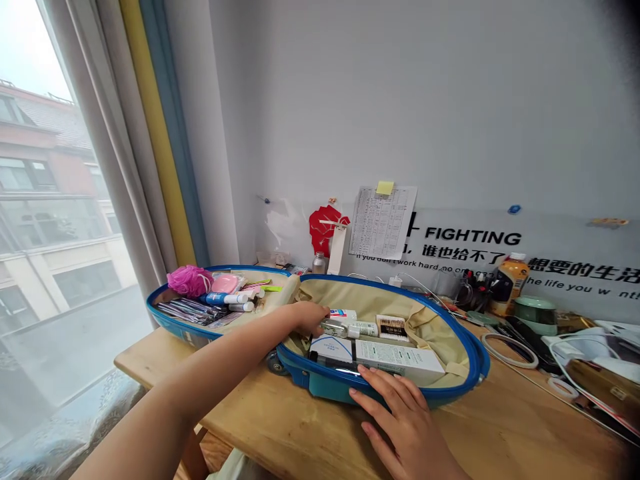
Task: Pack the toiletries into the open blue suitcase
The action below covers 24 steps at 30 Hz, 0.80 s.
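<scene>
- Left hand [311, 317] is down inside the open suitcase [330, 388], fingers at the end of a small clear bottle [334, 327]; whether they grip it, the view can't tell.
- Right hand [405, 417] lies spread, fingers parted and holding nothing, fingertips at the suitcase's near rim.
- Between the two hands sits a long white box [397, 358], crowding the near side.
- Just right of the left hand comes a pack of cotton swabs [392, 328], past the bottle's cap.
- Left of the left hand, the other half carries a pink bath puff [189, 281] and a bundle of dark slim packets [193, 311].
- The blue rim curves beyond the left hand and round to its right, a raised edge on every side of that half.
- Right of the right hand, a stretch of wooden tabletop [500, 417] runs out; farther along, a white ring [510, 351], cables and an orange bottle [510, 283] bunch up.
- Below the left forearm, there's the tabletop's near edge, with a suitcase wheel [276, 363] just beside the arm.
</scene>
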Each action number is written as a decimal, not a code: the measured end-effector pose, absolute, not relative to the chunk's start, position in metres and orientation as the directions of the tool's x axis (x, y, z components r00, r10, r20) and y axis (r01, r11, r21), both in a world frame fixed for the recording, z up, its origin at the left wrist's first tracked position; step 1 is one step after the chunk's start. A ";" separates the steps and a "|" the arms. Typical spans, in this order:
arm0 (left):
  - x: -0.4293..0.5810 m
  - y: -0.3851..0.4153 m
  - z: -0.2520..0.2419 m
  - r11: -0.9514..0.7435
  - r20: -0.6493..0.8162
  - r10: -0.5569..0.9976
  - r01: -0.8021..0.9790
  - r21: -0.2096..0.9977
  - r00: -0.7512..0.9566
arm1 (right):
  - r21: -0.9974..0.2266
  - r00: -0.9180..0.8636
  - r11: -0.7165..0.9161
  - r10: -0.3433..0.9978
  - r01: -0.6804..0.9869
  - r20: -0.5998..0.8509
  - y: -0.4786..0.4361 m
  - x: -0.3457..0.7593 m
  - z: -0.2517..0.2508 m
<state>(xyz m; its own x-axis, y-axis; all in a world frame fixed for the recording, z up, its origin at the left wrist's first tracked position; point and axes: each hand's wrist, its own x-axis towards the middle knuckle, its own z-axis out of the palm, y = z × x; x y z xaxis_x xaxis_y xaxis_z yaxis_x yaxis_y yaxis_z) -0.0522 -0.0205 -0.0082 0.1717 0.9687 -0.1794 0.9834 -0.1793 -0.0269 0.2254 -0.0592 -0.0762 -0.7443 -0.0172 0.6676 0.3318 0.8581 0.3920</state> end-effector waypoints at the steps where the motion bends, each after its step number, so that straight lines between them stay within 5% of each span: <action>1: -0.054 -0.020 -0.010 -0.183 -0.181 0.967 0.983 -0.014 0.177 | 0.398 -0.744 0.854 -0.020 0.334 0.668 -0.059 0.225 -0.076; 9: -0.067 -0.021 -0.005 -0.172 0.014 0.985 0.982 0.080 0.171 | 0.387 -0.746 0.864 -0.021 0.321 0.666 -0.062 0.225 -0.070; 15: -0.130 -0.033 0.016 0.090 0.304 0.945 0.989 0.119 -0.123 | 0.390 -0.744 0.863 -0.025 0.320 0.667 -0.061 0.225 -0.071; 20: -0.204 -0.066 0.007 0.353 0.236 0.902 0.932 0.081 -0.362 | 0.386 -0.743 0.862 -0.015 0.330 0.669 -0.058 0.225 -0.079; 24: -0.236 -0.091 -0.010 0.406 0.062 0.913 0.914 -0.008 -0.404 | 0.390 -0.750 0.857 -0.008 0.336 0.662 -0.059 0.225 -0.078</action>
<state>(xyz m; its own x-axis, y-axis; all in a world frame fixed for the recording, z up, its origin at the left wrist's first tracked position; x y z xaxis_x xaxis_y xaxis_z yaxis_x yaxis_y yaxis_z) -0.2364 -0.0911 -0.0095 -0.4043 0.9125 0.0621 0.9140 0.4055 -0.0079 0.2247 -0.0586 -0.0779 -0.7498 -0.0076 0.6616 0.3358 0.8572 0.3904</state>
